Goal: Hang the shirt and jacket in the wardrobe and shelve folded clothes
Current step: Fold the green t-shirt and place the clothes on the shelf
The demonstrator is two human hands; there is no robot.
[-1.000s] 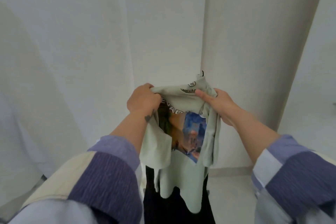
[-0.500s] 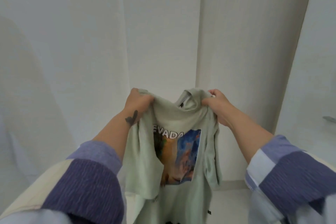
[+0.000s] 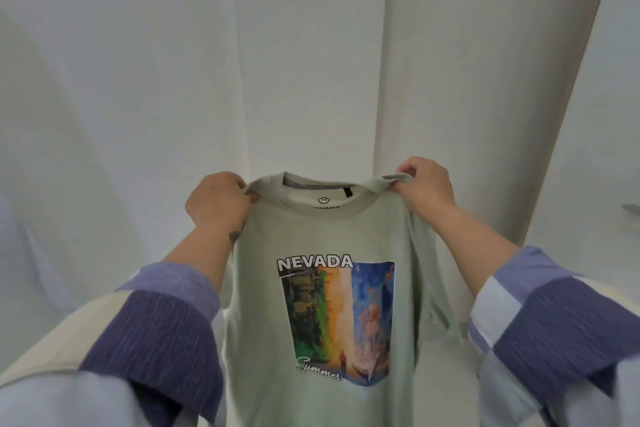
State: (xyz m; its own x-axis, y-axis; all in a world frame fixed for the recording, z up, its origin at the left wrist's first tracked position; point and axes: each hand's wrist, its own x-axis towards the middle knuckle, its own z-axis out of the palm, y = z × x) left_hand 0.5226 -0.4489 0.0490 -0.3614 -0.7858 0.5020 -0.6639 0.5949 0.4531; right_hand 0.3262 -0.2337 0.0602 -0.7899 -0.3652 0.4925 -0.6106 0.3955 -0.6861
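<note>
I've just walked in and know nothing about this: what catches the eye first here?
A pale green T-shirt held up in the centre, its front showing a colourful print with the words NEVADA and Summer. The left hand and right hand each pinch a shoulder beside the collar, so it hangs flat. Behind are plain white panels.

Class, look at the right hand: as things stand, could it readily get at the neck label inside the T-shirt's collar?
Probably not at once. The right hand grips one shoulder of the T-shirt and the left hand the other, holding it spread. The neck label lies uncovered between them, but reaching it means letting go.
</note>
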